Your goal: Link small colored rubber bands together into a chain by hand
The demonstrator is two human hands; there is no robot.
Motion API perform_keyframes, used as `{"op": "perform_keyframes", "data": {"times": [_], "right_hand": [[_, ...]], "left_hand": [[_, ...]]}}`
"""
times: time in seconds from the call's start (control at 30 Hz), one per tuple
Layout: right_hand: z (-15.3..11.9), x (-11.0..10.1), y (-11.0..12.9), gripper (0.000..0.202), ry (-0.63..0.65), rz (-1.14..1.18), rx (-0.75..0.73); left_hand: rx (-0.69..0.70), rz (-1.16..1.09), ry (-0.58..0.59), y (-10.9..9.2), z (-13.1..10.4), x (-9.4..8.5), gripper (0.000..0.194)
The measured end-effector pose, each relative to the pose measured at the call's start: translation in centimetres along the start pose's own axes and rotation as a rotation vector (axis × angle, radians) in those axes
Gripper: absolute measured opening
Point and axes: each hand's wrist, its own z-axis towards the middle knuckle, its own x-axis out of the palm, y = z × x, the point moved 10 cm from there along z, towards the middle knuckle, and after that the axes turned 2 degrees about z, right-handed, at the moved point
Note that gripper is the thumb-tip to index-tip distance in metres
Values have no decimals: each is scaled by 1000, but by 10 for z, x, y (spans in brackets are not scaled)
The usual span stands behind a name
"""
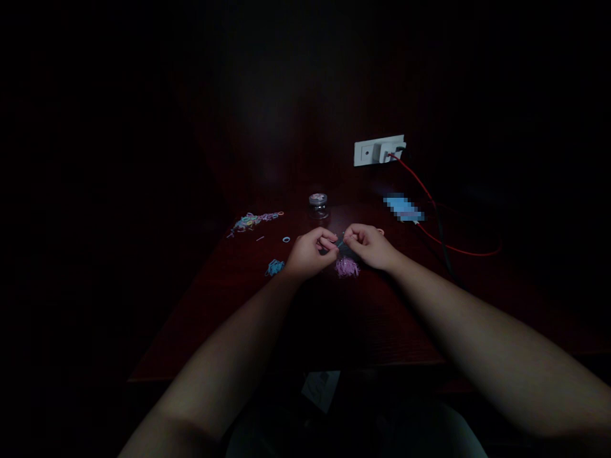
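Observation:
My left hand point(311, 254) and my right hand point(370, 245) meet over the table, fingertips pinched close together. Between them shows a thin teal strand, a small rubber band point(340, 242) by its look; each hand seems to grip one end of it. Just below the fingers lies a heap of purple rubber bands point(347, 267). A heap of blue rubber bands point(275, 267) sits left of my left wrist. Farther left is a pile of mixed-colour rubber bands point(248, 222). One light-blue band point(286, 240) lies alone near my left hand.
A small clear jar point(318, 207) stands behind my hands. A phone point(403, 207) with a blurred screen lies at the right, on a red cable point(432, 236) running to a wall socket point(366, 152). An orange band point(380, 232) shows behind my right hand. The surroundings are dark.

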Motion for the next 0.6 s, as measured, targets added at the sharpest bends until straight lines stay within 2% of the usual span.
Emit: {"op": "perform_keyframes", "data": {"times": [0.33, 0.6], "right_hand": [[1, -7, -1, 20, -60, 23, -6], [-1, 3, 2, 24, 29, -22, -24]], "left_hand": [[10, 9, -7, -1, 1, -1, 21], [30, 18, 13, -2, -1, 2, 23]]}}
